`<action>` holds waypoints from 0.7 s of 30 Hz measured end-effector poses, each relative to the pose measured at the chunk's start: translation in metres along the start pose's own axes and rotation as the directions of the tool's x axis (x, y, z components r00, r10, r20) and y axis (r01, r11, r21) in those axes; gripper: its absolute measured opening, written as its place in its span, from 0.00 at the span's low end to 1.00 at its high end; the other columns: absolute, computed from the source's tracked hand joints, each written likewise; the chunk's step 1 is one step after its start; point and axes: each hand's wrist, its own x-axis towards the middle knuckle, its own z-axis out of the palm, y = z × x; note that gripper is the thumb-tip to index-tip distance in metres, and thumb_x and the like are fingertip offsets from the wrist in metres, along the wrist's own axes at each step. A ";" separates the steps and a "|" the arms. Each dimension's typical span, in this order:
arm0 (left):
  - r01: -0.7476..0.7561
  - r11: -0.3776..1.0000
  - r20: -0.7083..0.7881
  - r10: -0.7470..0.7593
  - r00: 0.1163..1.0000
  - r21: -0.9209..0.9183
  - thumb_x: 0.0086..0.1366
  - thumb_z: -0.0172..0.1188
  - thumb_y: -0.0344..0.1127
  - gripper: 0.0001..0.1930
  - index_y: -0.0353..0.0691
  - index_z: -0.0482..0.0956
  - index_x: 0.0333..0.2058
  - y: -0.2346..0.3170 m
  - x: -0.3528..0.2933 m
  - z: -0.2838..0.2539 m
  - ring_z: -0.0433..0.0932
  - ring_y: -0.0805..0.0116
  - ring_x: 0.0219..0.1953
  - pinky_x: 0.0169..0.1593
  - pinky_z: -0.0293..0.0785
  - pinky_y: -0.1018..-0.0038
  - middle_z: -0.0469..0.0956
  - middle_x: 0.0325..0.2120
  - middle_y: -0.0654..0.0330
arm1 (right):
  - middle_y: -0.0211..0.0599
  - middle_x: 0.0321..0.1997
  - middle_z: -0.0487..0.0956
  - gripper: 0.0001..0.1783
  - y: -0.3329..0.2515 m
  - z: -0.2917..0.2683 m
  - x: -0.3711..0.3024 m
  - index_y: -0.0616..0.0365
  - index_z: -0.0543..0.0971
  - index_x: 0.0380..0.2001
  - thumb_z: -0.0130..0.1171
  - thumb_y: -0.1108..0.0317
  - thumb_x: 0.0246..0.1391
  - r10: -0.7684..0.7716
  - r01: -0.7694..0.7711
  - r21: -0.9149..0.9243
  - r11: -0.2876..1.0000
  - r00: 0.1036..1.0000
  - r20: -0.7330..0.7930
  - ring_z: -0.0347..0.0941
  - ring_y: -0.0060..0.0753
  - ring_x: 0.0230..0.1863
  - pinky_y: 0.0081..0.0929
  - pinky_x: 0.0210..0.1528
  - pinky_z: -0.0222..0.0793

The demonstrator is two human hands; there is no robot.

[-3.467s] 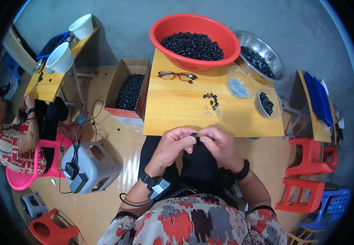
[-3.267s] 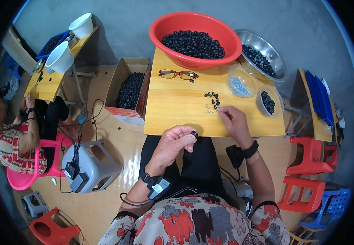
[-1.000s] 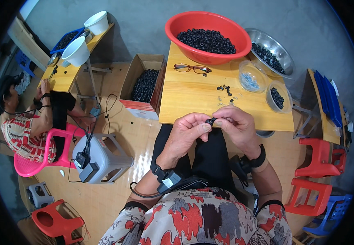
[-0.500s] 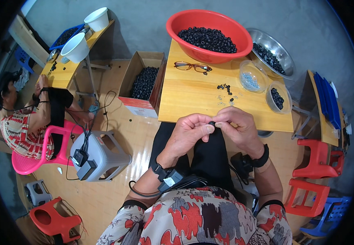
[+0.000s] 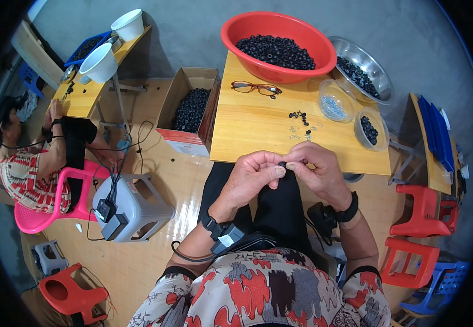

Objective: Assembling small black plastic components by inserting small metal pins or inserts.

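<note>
Between my two hands, just off the table's near edge, is a small round black part (image 5: 282, 164). My left hand (image 5: 254, 177) pinches it with thumb and forefinger. From the other side, my right hand (image 5: 317, 170) has its thumb and forefinger closed at the part; whether they also hold something smaller is hidden. Beyond the hands, on the wooden table (image 5: 247, 131), lie several loose black pieces (image 5: 302, 116) and tiny metal bits (image 5: 295, 133). Clear tubs with small metal pieces (image 5: 333, 107) and black parts (image 5: 369, 131) stand at the right.
A red basin (image 5: 236, 46) heaped with black rings and a steel bowl (image 5: 382, 71) stand at the back, near eyeglasses (image 5: 255, 87). Left of the table is an open carton (image 5: 168, 109) of black rings. Another person (image 5: 34, 169) sits far left; a grey stool (image 5: 130, 204) carries cables.
Both hands keep nearly the same pinch on the small black part. The whole view has shifted very slightly.
</note>
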 end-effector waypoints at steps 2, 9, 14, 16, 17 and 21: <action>-0.002 1.000 0.007 0.002 1.000 0.017 0.60 0.58 0.28 0.09 0.33 0.76 0.39 -0.001 0.000 -0.001 0.72 0.82 0.23 0.29 0.71 0.85 0.76 0.27 0.64 | 0.34 0.29 0.75 0.10 0.001 -0.001 -0.001 0.61 0.78 0.34 0.56 0.82 0.47 0.034 -0.036 0.071 0.997 0.999 0.025 0.71 0.24 0.29 0.19 0.32 0.66; 0.037 0.997 0.043 -0.034 0.998 -0.067 0.61 0.58 0.29 0.09 0.34 0.76 0.40 -0.002 0.000 -0.005 0.74 0.79 0.23 0.29 0.74 0.83 0.78 0.27 0.60 | 0.33 0.30 0.75 0.07 0.004 -0.002 0.000 0.63 0.78 0.33 0.57 0.79 0.47 0.059 -0.063 0.075 0.995 0.997 0.055 0.70 0.22 0.30 0.17 0.34 0.65; 0.065 0.990 0.053 -0.059 0.997 -0.124 0.61 0.58 0.30 0.10 0.32 0.76 0.40 0.000 0.000 -0.004 0.74 0.80 0.23 0.29 0.73 0.84 0.78 0.28 0.60 | 0.30 0.32 0.75 0.07 0.008 -0.001 -0.001 0.63 0.77 0.34 0.56 0.78 0.50 0.133 -0.143 0.301 0.943 0.990 0.054 0.68 0.17 0.31 0.16 0.33 0.64; 0.057 0.987 0.067 -0.047 0.997 -0.150 0.61 0.58 0.31 0.10 0.34 0.76 0.40 0.000 0.000 -0.005 0.75 0.78 0.22 0.29 0.77 0.81 0.78 0.27 0.59 | 0.30 0.32 0.75 0.07 0.008 -0.001 -0.003 0.64 0.77 0.35 0.55 0.79 0.51 0.185 -0.194 0.352 0.916 0.981 0.058 0.69 0.17 0.32 0.16 0.36 0.65; 0.057 0.987 0.066 -0.048 0.997 -0.149 0.61 0.58 0.31 0.10 0.34 0.76 0.40 0.000 0.001 -0.005 0.75 0.78 0.22 0.29 0.77 0.81 0.78 0.27 0.59 | 0.30 0.33 0.75 0.08 0.008 0.000 -0.003 0.64 0.77 0.36 0.54 0.80 0.52 0.234 -0.242 0.403 0.883 0.970 0.068 0.71 0.17 0.34 0.15 0.39 0.67; 0.059 0.986 0.061 -0.050 0.997 -0.157 0.61 0.58 0.31 0.10 0.34 0.76 0.40 -0.001 0.001 -0.007 0.75 0.78 0.22 0.29 0.77 0.81 0.78 0.27 0.59 | 0.29 0.33 0.75 0.08 0.009 0.001 -0.003 0.63 0.77 0.37 0.54 0.80 0.52 0.221 -0.199 0.389 0.900 0.975 -0.011 0.71 0.17 0.35 0.14 0.40 0.67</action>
